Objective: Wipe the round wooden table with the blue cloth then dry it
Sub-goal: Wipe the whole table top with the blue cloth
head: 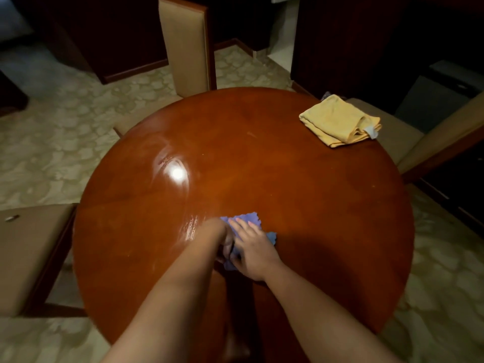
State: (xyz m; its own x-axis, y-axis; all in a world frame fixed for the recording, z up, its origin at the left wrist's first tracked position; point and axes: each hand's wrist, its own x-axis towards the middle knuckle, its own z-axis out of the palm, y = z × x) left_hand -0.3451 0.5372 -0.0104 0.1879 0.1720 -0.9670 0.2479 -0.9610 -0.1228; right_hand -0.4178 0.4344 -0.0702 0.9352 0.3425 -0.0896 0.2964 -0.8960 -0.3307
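**Glossy wood, soft cloths**

The round wooden table [262, 166] is showing a smooth, reddish lacquered finish, glossy enough that a lamp is glaring back as a bright spot. Near my left hand [222, 239] the varnish is glistening with wet streaks. Under my right hand [251, 247] the blue cloth [248, 218] is looking soft and nappy, with a scalloped edge. The folded yellow cloth [337, 120] is looking like matt, fuzzy fabric with a pale tag. The chairs [186, 43] are showing smooth beige upholstery in dark wood frames. The floor [52, 153] is looking like mottled, faintly shiny stone.
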